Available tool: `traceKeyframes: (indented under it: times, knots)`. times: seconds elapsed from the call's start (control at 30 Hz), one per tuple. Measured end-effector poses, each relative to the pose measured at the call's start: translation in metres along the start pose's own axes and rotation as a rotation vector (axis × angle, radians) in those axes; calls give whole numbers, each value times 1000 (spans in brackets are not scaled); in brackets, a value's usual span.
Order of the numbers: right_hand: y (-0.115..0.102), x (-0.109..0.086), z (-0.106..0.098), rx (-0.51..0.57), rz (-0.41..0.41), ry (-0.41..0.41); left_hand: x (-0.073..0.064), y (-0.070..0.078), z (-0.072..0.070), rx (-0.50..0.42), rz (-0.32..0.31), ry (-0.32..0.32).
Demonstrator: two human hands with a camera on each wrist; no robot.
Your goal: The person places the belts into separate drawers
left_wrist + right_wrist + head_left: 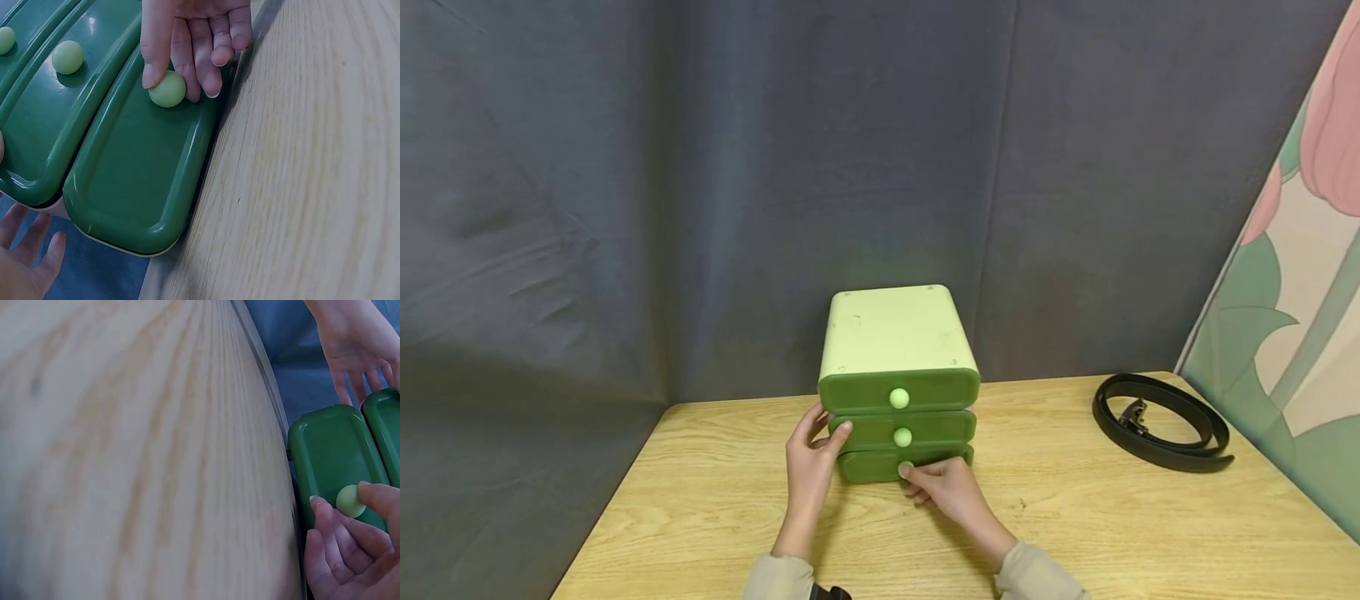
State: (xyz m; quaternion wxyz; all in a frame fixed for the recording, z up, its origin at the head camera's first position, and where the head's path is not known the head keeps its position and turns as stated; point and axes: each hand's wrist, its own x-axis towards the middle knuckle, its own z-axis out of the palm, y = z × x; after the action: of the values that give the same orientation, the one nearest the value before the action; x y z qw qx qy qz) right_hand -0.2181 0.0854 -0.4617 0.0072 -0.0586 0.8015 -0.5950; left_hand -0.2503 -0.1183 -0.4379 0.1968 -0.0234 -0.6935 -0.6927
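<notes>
A small three-drawer cabinet (895, 329) with a pale cream top and green drawer fronts stands on the wooden table. My right hand (953, 492) pinches the round light-green knob (167, 92) of the bottom drawer (134, 165) between thumb and fingers. At the cabinet's left side is my left hand (811, 462), its thumb on the edge of the middle drawer front (872, 432). The other left fingers extend loosely along the side, as the right wrist view shows. All three drawer fronts sit close to the body. What the drawers hold is hidden.
A coiled black belt (1157, 454) with a metal buckle lies at the right of the table (715, 500). Behind the cabinet hangs a dark grey curtain (850, 167). A panel painted with flowers (1300, 333) borders the right side.
</notes>
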Motion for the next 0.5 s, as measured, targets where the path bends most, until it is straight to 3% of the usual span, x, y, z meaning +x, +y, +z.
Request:
traceKeyframes:
  times: [0.23, 0.5]
  knots:
    - [0, -1, 0, 16, -13, -1, 2, 1, -4, 74, 19, -32]
    - [2, -2, -2, -4, -13, -1, 4, 4, -11, 272, 150, -110]
